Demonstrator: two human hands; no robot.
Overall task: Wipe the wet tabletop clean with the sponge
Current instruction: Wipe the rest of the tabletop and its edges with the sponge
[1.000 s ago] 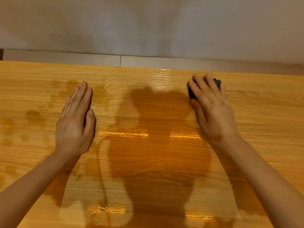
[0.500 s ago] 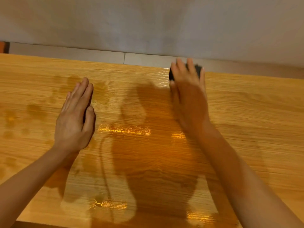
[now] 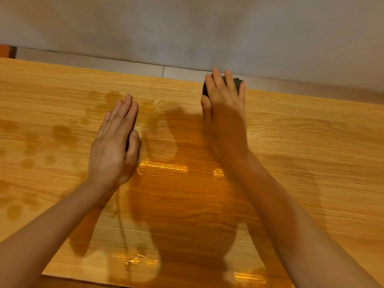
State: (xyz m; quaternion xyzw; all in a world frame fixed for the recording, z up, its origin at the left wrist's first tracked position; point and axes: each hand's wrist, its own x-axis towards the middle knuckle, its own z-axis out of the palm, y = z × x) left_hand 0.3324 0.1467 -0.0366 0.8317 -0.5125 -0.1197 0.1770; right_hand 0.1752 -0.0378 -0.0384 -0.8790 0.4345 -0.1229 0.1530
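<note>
— What did the tabletop (image 3: 311, 163) look like from where you stood?

— It was a pale wood-grain top that ran back to a grey wall (image 3: 187, 28). Nearest me, along the front edge, it was plainly wet: a broad dark sheet of water (image 3: 182, 204) lay between my forearms, with bright glints of lamplight in it. So I judged the job far from finished. The whole near middle was unwiped.

— And off to the sides?

— To my left a scatter of damp blotches (image 3: 29, 142) showed on the wood, small and separate, reaching toward the far left. The right side of the table looked drier and matte, though I couldn't say for sure that it had been wiped.

— What was your left hand doing?

— My left hand (image 3: 113, 146) lay flat on the wood at mid-depth, fingers straight and close together, thumb tucked alongside. It held nothing; I'd say it was only bracing me.

— And the sponge?

— The sponge (image 3: 236, 82) was the farthest thing out, right at the back edge of the table, just short of the wall. My right hand (image 3: 225, 104) lay on top of it with the arm stretched forward. The fingers draped over it and curled down round its front, the thumb along its left side, so only dark corners peeked out at either side of my fingertips. It sat under my fingers rather than under my palm, pressed to the wood. By my reckoning the wet patch nearest me was the main work left, then the blotches on the left.
</note>
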